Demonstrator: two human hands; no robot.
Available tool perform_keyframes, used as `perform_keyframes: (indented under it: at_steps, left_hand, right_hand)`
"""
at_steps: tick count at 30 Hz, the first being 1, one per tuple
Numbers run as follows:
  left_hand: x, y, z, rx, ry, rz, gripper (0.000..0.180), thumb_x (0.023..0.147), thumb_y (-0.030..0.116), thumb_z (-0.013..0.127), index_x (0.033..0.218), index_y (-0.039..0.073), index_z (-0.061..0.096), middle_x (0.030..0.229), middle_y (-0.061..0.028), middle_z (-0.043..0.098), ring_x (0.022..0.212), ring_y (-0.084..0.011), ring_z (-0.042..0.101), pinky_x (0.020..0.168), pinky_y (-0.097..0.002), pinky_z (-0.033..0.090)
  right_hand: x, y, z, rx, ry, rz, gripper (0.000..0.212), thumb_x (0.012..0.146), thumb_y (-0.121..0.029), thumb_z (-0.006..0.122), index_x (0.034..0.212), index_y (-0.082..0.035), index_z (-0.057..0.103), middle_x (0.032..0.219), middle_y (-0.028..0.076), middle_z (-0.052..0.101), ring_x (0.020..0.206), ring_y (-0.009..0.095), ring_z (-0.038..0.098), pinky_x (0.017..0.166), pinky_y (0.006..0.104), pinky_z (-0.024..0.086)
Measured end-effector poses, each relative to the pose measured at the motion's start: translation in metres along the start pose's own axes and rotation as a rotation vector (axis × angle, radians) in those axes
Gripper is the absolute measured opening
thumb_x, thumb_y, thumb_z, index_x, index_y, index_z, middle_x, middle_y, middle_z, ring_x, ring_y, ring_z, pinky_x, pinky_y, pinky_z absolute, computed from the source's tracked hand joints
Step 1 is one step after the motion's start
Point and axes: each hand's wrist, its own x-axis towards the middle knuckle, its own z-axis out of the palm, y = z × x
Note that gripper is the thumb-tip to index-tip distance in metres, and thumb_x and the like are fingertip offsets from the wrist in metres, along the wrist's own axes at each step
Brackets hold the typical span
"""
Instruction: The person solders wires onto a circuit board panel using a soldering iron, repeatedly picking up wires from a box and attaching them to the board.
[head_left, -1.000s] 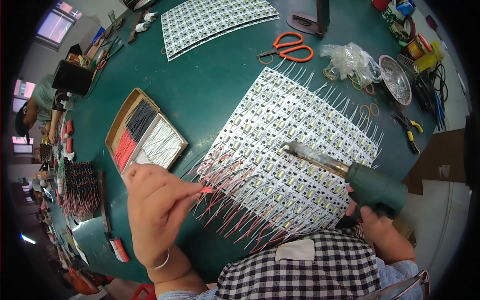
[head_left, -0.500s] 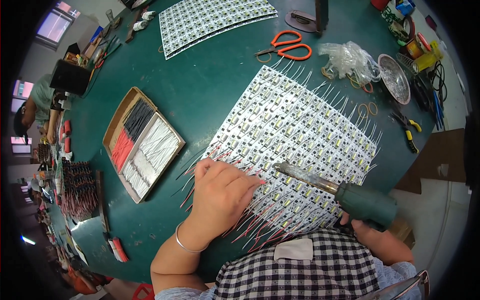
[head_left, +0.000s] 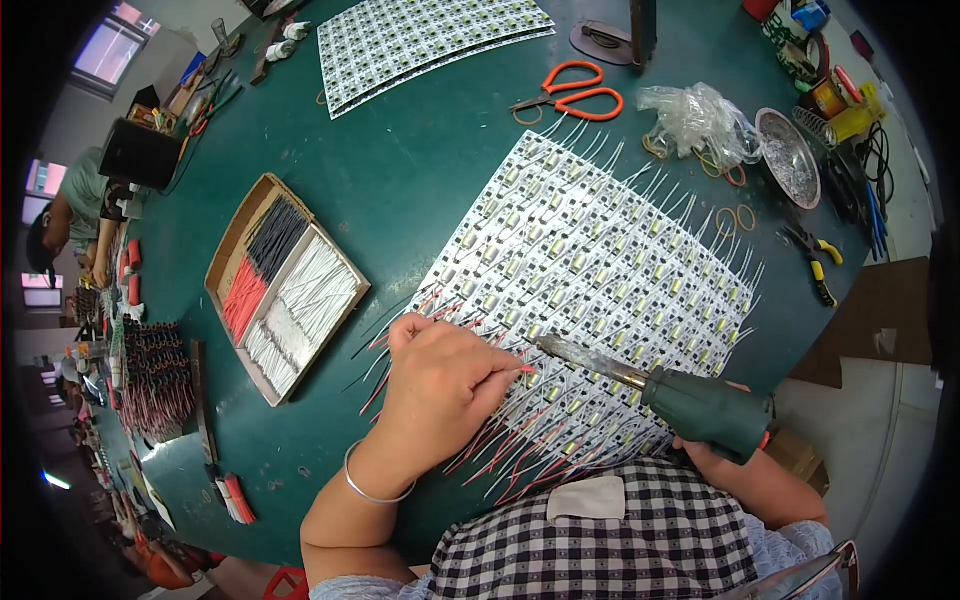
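A white panel of circuit boards (head_left: 600,250) lies before me, with thin wires sticking out along its far right and near left edges. My left hand (head_left: 440,385) rests over the panel's left part, thumb and fingertips pinched on a red wire (head_left: 527,369) whose tip just shows. My right hand (head_left: 712,458) is wrapped round a green-bodied soldering gun (head_left: 708,410), its fingers partly hidden below the body. The gun's long metal tip (head_left: 545,345) points left, over the panel and close to the pinched wire. Whether the tip touches the board I cannot tell.
Left of the panel sits a cardboard tray (head_left: 340,317) of black, red and white wires. Beyond are orange-handled scissors (head_left: 585,95) and stacked panels (head_left: 430,40). A plastic bag (head_left: 700,120), a metal dish (head_left: 790,155) and yellow-handled pliers (head_left: 815,260) lie right. Another person (head_left: 80,210) works far left.
The soldering gun has shifted left and slightly down, its tip now nearer my left fingertips. My right hand moved with it. My left hand has barely moved and keeps its pinch.
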Motion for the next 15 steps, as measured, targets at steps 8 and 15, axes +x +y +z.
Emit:
perform_keyframes:
  at_steps: [8, 15]
  left_hand:
    - [0.002, 0.008, 0.000, 0.080, -0.013, -0.019, 0.010, 0.072, 0.012, 0.069, 0.078, 0.020, 0.071, 0.065, 0.0039, 0.057, 0.069, -0.0145, 0.054, 0.080, -0.0352, 0.031]
    - [0.002, 0.011, -0.001, 0.115, 0.002, 0.003, 0.006, 0.071, 0.012, 0.070, 0.075, 0.016, 0.068, 0.069, 0.0017, 0.060, 0.069, -0.0168, 0.056, 0.080, -0.0382, 0.032]
  right_hand:
    - [0.007, -0.009, 0.001, 0.104, 0.034, -0.004, 0.033, 0.088, -0.019, 0.057, 0.111, 0.005, 0.055, 0.099, 0.010, 0.057, 0.065, 0.010, 0.061, 0.058, 0.0224, 0.051]
    - [0.013, -0.013, -0.006, -0.108, -0.025, -0.071, 0.031, 0.070, -0.007, 0.068, 0.101, -0.004, 0.064, 0.100, 0.014, 0.064, 0.089, 0.029, 0.063, 0.078, 0.0361, 0.050]
